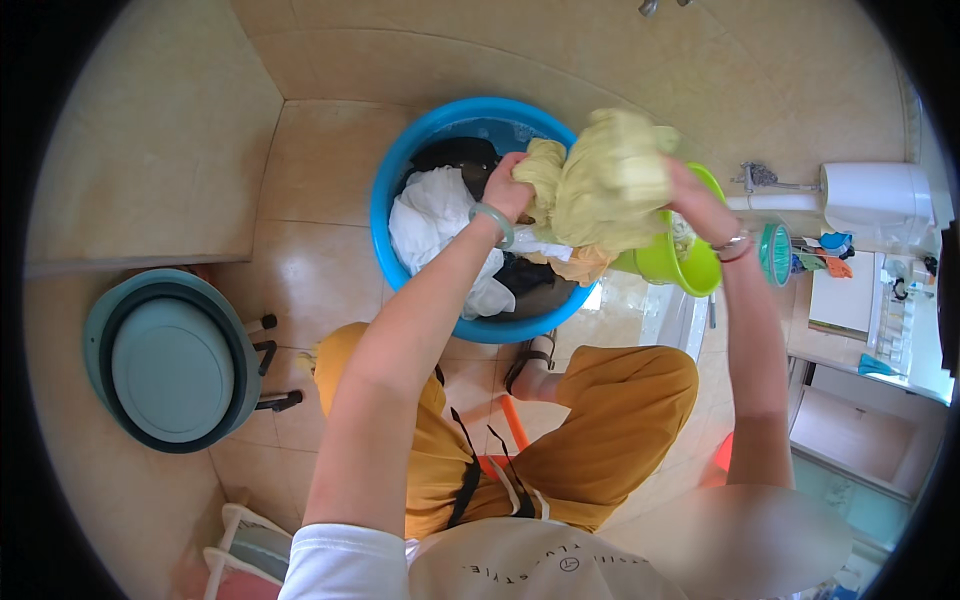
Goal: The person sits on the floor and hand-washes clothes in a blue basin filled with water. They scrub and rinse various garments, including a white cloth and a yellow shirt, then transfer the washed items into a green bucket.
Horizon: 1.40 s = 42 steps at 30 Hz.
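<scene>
A pale yellow garment (612,190) is bunched up between my two hands, above the right side of a blue tub (386,262). My left hand (508,190) is closed on its left end, over the tub. At the garment's other side my right hand (692,203) grips it, with the fingers mostly hidden behind the blurred cloth. White cloth (432,222) and dark clothes (455,156) lie in the tub, with some water at the far side. A peach-coloured cloth (584,264) lies by the tub's right edge.
A lime-green bucket (703,275) stands right of the tub, under my right forearm. On the left sits a grey-green collapsible basin (172,370). A toilet (876,195) and a small teal bin (775,252) are farther right. My sandalled foot (532,363) is near the tub.
</scene>
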Motion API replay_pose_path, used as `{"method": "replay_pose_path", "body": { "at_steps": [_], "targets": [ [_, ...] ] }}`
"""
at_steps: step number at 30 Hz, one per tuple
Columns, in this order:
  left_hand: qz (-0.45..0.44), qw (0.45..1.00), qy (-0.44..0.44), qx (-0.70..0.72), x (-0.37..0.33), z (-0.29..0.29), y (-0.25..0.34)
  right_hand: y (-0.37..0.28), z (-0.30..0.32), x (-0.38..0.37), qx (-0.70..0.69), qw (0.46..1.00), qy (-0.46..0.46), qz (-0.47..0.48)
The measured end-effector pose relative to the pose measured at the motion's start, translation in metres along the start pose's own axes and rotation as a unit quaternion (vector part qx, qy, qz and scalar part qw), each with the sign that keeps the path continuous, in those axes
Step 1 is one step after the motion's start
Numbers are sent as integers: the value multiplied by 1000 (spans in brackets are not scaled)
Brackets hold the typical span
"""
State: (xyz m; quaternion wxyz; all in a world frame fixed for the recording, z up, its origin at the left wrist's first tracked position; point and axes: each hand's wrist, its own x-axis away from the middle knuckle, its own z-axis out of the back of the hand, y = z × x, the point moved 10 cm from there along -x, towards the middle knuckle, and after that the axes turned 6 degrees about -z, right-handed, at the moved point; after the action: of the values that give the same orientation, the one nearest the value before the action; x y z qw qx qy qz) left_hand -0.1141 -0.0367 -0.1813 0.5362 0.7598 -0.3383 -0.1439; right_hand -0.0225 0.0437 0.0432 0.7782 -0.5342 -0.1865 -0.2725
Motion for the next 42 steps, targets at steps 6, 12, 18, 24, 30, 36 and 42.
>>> {"method": "replay_pose_path", "body": {
  "at_steps": [6,12,18,24,30,36,42],
  "targets": [
    [-76,986,-117,92,13,-34,34,-37,-51,-30,523,825,171,127],
    [-80,955,-233,163,25,-52,54,-1,-36,-87,224,972,-8,65],
    [167,879,-124,430,30,-46,35,76,65,-62,-258,934,238,67],
    [125,895,-15,429,16,-35,58,189,-3,-16,-68,932,353,51],
    [139,966,31,215,10,-13,23,132,-35,-29,-174,912,340,147],
    [180,973,31,140,4,-11,7,55,-22,16,156,826,506,193],
    [105,987,28,115,7,-13,19,47,-35,45,320,750,563,132]
  ]
}}
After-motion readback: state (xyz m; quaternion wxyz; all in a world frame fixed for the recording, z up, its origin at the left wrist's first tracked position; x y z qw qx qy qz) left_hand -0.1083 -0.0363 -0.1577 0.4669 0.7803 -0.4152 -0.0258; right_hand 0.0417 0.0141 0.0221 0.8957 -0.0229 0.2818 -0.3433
